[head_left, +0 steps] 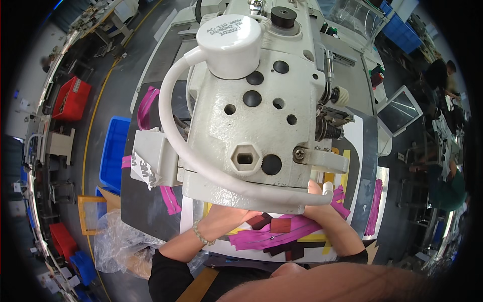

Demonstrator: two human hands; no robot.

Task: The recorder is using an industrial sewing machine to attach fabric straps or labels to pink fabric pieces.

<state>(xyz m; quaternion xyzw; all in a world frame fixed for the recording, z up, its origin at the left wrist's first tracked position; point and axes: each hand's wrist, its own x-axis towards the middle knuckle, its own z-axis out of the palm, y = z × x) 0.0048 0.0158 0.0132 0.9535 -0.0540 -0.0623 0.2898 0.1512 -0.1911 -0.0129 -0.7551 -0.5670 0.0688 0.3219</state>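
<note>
The white head of an industrial sewing machine [216, 116] covers the middle of my view and hides most of my fingers. Below its left front edge, my left hand [229, 219] reaches in beside some dark red fabric tabs [280, 225]. My right hand [321, 210] reaches up under the machine's right front corner, its fingers mostly out of sight. Between my forearms lies a magenta zipper strip [259, 239], passing close to my right hand. Darker maroon pieces [287, 250] lie under the strip. Whether either hand grips anything is hidden.
Another magenta zipper strip [374, 206] lies on a white board at the right, with more magenta strips [170, 199] left of the machine. A white hose [173, 121] curves round the machine head. Beyond the table stand a blue bin [114, 151], clear plastic wrap [121, 246] and a tilted screen [401, 110].
</note>
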